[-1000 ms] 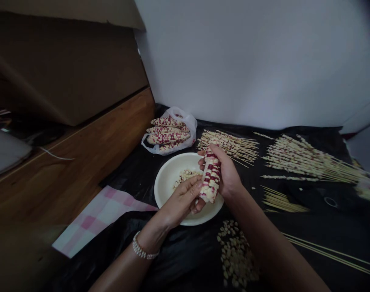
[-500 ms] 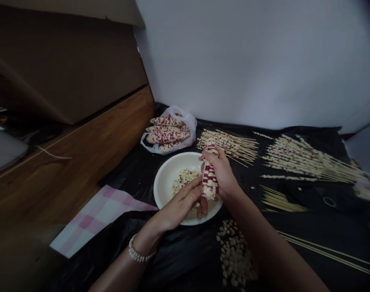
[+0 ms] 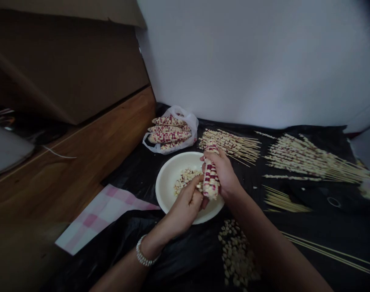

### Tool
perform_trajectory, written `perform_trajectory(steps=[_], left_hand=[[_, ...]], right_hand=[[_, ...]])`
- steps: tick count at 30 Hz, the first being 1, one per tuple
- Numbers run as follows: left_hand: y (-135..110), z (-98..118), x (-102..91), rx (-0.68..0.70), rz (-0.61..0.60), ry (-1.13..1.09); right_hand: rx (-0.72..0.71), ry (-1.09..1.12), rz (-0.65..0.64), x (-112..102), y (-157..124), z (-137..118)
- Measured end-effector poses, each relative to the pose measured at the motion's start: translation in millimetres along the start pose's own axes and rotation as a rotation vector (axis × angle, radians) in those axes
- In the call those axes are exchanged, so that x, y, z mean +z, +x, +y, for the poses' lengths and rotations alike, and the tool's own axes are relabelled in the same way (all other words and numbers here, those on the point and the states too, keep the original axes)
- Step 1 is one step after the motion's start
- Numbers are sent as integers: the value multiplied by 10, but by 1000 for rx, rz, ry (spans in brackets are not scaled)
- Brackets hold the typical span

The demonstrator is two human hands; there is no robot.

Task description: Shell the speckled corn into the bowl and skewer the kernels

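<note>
My right hand (image 3: 223, 168) is wrapped round a corn cob (image 3: 211, 178) with cream and dark red kernels, tilted over a white bowl (image 3: 165, 178). Against the cob's lower left side, my left hand (image 3: 186, 202) is closed, thumb and fingers pressed at the kernels and some fingertips hidden beneath the cob. A few pale kernels show by its thumb tip. Loose corn kernels (image 3: 185, 180) lie inside the bowl, partly hidden by my left hand.
Behind the bowl, a plastic bag (image 3: 192, 125) holds several corn cobs (image 3: 168, 137). Kernel-threaded skewers (image 3: 300, 156) lie at right, with another bundle (image 3: 227, 144) behind my hands. Bare skewers (image 3: 284, 199) and scattered kernels (image 3: 236, 255) rest on black plastic (image 3: 179, 259). A checked cloth (image 3: 96, 215) lies left.
The fingers of my left hand have curled in from a stretched pose and now press on the cob's side. My right hand keeps its hold. The view has shifted slightly.
</note>
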State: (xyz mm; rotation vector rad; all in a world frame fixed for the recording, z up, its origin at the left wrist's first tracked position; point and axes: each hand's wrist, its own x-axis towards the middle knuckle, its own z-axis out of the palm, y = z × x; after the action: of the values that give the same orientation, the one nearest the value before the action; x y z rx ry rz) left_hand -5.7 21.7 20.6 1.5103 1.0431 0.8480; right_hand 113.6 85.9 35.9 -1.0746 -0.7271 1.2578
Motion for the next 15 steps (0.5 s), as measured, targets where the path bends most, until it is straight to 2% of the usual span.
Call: perform_trajectory(steps=[3, 7, 15], left_hand=[[13, 40, -27, -88, -84, -229], [18, 79, -91, -168, -235, -435], [58, 114, -43, -102, -156, -269]], right_hand=[[81, 58, -33, -10, 11, -42], [84, 88, -19, -41, 35, -79], [59, 85, 18, -49, 36, -64]])
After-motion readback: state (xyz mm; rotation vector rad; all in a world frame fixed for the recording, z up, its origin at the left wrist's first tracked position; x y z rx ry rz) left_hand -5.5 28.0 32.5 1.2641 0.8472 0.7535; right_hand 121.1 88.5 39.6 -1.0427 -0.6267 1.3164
